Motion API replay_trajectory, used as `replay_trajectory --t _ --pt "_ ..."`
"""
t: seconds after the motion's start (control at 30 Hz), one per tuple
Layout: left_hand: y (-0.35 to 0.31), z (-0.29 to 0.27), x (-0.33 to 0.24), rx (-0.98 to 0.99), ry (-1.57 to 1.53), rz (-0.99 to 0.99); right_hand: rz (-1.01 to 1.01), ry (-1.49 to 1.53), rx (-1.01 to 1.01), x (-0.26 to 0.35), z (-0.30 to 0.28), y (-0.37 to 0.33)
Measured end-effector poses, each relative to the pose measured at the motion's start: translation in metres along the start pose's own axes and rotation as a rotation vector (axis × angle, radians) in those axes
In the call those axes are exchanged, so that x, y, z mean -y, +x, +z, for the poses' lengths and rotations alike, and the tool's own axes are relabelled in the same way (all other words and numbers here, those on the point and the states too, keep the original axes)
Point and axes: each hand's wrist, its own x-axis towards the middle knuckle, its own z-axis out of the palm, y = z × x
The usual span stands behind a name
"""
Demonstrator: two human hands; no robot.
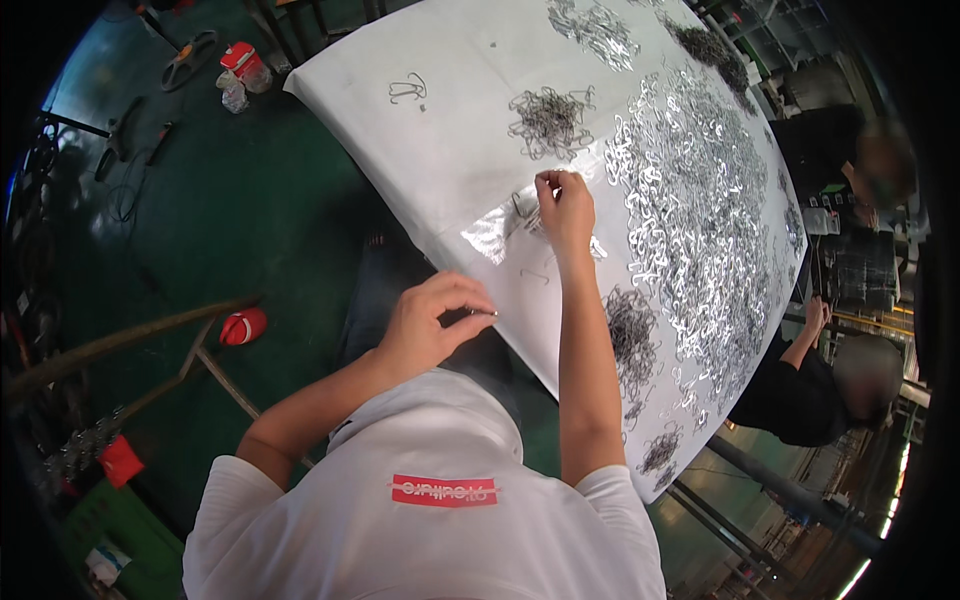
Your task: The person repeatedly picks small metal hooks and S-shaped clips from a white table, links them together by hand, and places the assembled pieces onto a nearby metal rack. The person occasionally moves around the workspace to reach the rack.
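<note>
My left hand [437, 318] is just off the near edge of the white-covered table [455, 170], thumb and fingertips pinched together. A tiny shiny bit shows at its fingertips, too small to name. Over the table, my right hand [568, 212] has its fingers closed, and what they may hold is hidden. Beneath and beside it lies a clear plastic bag [488, 236] with dark hooks near it. One thin bent wire hook [536, 273] rests between my hands. Beyond the right hand is a tangled heap of dark wire hooks [548, 124].
A broad spread of shiny bent metal hooks [695, 210] covers the table's right side, with smaller dark heaps [632, 335] around it. Two people work at the far right edge. A metal frame [140, 345] and a red object [243, 326] stand on the left over green floor.
</note>
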Motion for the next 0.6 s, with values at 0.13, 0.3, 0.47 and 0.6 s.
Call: replay_trajectory --t 0.13,0.3,0.47,0.6 --pt "0.005 -0.003 0.0 -0.014 0.018 0.007 0.134 -0.264 0.163 -0.01 0.03 0.062" --pt "0.009 -0.005 -0.001 -0.007 -0.002 -0.053 0.018 -0.484 0.18 -0.02 0.053 0.084" --pt "0.009 -0.004 0.001 -0.013 0.004 -0.013 0.377 0.438 0.505 -0.033 0.027 0.084" --pt "0.005 0.001 0.0 -0.002 -0.004 -0.02 0.58 1.033 0.562 -0.015 -0.008 0.031"
